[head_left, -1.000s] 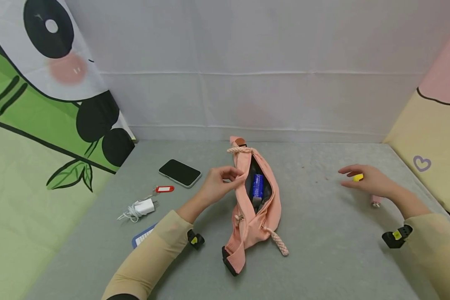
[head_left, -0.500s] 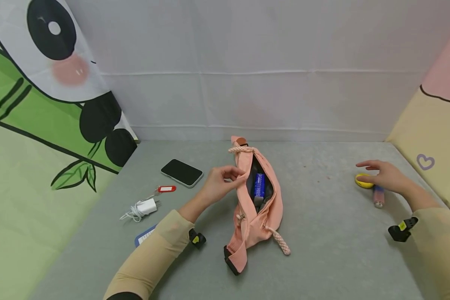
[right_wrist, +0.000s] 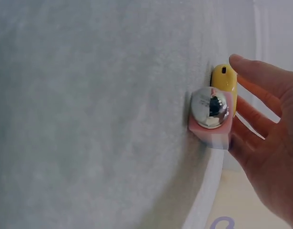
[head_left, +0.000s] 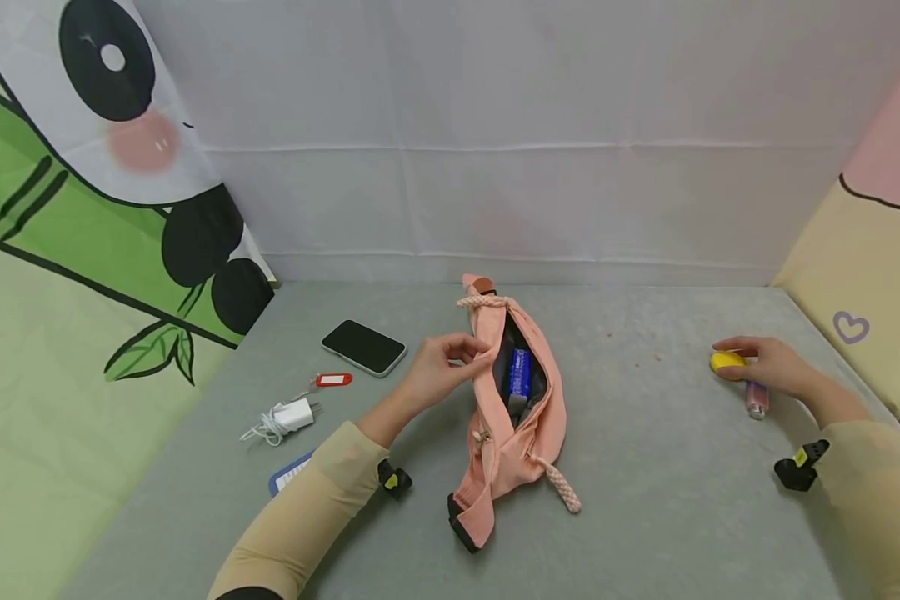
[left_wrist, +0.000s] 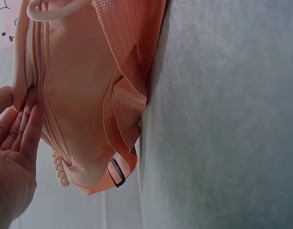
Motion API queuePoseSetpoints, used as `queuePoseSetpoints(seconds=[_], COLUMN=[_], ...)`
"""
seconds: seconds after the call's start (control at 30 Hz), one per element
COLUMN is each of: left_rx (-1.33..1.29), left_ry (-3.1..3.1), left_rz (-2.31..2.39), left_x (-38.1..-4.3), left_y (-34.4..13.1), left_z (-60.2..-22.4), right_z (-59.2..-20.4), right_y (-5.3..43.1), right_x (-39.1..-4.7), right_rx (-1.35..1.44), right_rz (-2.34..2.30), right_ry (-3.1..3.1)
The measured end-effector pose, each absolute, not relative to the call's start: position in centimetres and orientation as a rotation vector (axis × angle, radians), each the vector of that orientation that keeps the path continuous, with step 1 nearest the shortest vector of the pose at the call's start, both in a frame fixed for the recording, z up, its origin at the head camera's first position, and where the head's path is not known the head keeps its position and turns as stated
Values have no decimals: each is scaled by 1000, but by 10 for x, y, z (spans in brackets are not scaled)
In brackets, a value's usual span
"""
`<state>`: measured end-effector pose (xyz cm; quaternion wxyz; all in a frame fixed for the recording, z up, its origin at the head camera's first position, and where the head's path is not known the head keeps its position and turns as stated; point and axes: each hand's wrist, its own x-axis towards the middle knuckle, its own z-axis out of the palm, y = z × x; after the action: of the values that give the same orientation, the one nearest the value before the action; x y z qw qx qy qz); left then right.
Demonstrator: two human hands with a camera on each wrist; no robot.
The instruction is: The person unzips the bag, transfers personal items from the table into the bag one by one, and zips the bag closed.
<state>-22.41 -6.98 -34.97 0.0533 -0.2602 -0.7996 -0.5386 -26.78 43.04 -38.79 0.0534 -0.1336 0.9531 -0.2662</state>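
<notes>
White charger [head_left: 294, 414] with its cable bundled beside it lies at the far left of the grey desk [head_left: 645, 500]. Just nearer to the person, a blue-edged card [head_left: 289, 475] shows in part; the left sleeve [head_left: 311, 496] hides the remainder. Next comes a red key tag [head_left: 333, 379], then a dark-screened phone [head_left: 363, 347], lying flat with its screen up. Left hand [head_left: 444, 365]: thumb and fingers pinch the left edge of the bag's mouth. The pink bag [head_left: 552, 417] itself lies at the middle of the desk, unzipped and gaping. A blue packet [head_left: 520, 372] is inside it; any other contents cannot be made out. To the right, well apart from the bag, a yellow case [head_left: 726, 361] rests on the desk. Right hand [head_left: 774, 367]: thumb and fingers reach about this case, narrowly spaced; whether they grip it firmly cannot be told. A pink tube [head_left: 757, 400] with a shiny silver end lies just beside the case, below the hand. Status, as judged: opening the bag is done and one packet is in; the yellow case and the pink tube are outside, as are the four items at left.
</notes>
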Motion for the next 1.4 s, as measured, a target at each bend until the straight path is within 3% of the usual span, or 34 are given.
queuePoseSetpoints(seconds=[0.43,0.67,1.1,1.4], left_rx=[-782,-759,-756,-735], left_ry=[-2412,-2417,-2409,-2427], left_rz=[-1648,-1669,-1637,-1640], left_x=[-220,-242,-244,-244], left_y=[-68,-71,-71,-70], left_z=[-342,-370,-370,-369], right_z=[-389,-386,-390,-377], right_y=[434,433,427,415], right_x=[-271,-275,-281,-284], right_rx=[-370,-382,-488,-422], right_rz=[-787,-718,-680,-910], right_ry=[2866,2897,2970,2920])
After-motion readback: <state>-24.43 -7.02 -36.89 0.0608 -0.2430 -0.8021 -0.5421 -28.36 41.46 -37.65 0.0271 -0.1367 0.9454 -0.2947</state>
